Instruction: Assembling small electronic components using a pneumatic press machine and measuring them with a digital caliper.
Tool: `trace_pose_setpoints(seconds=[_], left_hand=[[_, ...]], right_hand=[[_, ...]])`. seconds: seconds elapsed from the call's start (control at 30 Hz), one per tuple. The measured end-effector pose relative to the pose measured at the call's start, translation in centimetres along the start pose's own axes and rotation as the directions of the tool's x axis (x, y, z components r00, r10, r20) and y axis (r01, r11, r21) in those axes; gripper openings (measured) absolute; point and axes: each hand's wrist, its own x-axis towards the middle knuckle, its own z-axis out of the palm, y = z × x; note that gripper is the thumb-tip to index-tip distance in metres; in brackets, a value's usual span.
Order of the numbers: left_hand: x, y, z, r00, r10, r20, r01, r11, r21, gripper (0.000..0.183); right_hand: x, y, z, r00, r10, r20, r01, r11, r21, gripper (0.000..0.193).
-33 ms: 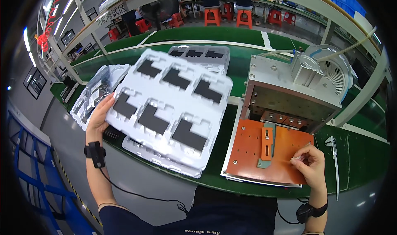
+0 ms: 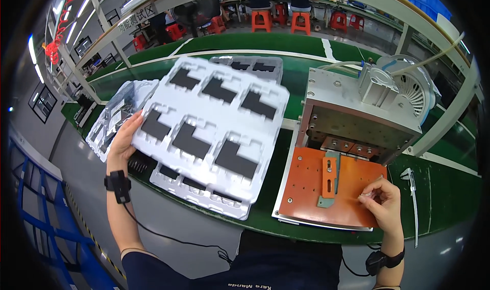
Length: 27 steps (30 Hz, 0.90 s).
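Note:
My left hand grips the left edge of a white plastic tray, which is tilted and raised above the bench. Several flat black L-shaped pieces sit in its recesses. Beneath it, partly covered, lies another white tray with black pieces in it. My right hand hovers over or rests at the right side of an orange base plate, thumb and fingers pinched together; a small pale bit shows at the fingertips, too small to name. A slotted orange bar is screwed onto the plate.
A metal press stands behind the orange plate, with a white fan beyond. Calipers lie at the right. Left on the green bench is a tray with a clear plastic bag; a grey tray lies behind the raised one.
The tray in my left hand has shifted slightly up and to the right, uncovering more of the tray beneath it. My right hand has stayed in place.

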Motion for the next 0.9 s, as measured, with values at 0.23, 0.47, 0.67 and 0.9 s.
trace_pose_setpoints(seconds=[0.23,0.47,0.67,0.9], left_hand=[[12.4,-3.4,3.2,0.992,0.083,0.094,-0.068,0.986,-0.153,0.029],[20.0,-8.6,3.2,0.994,0.072,-0.087,-0.066,0.995,0.068,0.033],[18.4,-7.0,10.0,0.715,0.699,-0.013,-0.099,0.120,0.988,0.034],[12.0,-10.0,22.4,0.731,0.340,0.591,-0.665,0.167,0.728,0.043]], right_hand=[[-0.2,0.0,-0.3,0.999,0.015,-0.029,-0.015,1.000,-0.011,0.013],[-0.5,0.0,-0.3,0.998,0.062,-0.017,-0.062,0.998,0.002,0.012],[-0.6,0.2,-0.4,0.998,0.052,-0.029,-0.052,0.999,-0.001,0.012],[-0.3,0.3,-0.5,0.999,0.007,-0.036,-0.008,1.000,-0.026,0.011]])
